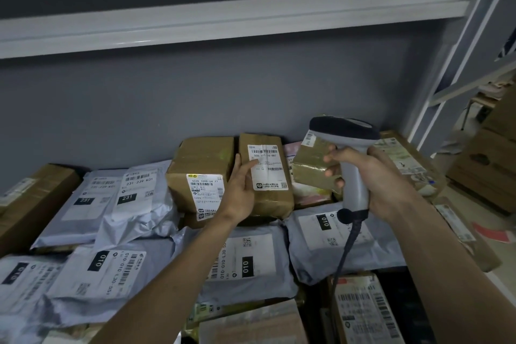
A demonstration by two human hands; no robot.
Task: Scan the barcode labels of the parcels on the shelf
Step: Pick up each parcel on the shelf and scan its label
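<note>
Right grip (360,173) held the scanner (349,153) and a small parcel (312,170), just right of the upright parcel (265,176) whose label (267,166) the left grip (240,187) steadied, fingers straight.

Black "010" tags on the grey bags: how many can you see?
4. One at the far left, one left of the left forearm, one between the forearms, one beside the scanner cable. Stacked parcels may hide more.

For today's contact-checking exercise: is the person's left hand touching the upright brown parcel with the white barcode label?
Touching. The head view shows the left hand against the upright brown parcel, its index finger lying across the white barcode label.
</note>
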